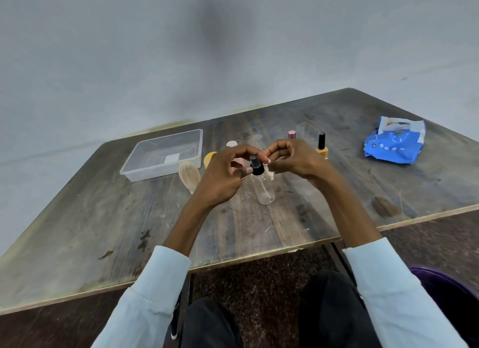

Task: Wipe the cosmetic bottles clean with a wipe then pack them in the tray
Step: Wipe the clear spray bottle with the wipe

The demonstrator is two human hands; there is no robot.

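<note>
Wiping is in progress on the clear spray bottle (263,185), which stands upright on the tabletop (324,192) between the two hands, near the person. The left hand (224,172) curls around the black spray cap (257,166) and steadies the bottle at the top, probably so that it does not tip while it is rubbed. The right hand (293,157) pinches a small white wipe (270,172) with bent fingers and brings it against the neck of the bottle, just under the cap; this looks like the place being cleaned now. The transparent tray (140,163) lies to the left and further back, well apart from the hands, and no bottle can be seen in it, so packing seems not yet started. Other cosmetic things wait behind the hands: a yellow nail polish bottle (321,147) with a black cap, a pink-capped bottle (291,134), and some pieces partly hidden by the left hand. A pale brush (189,176) lies beside the tray. The blue wipes packet (395,144) lies far to the right.
</note>
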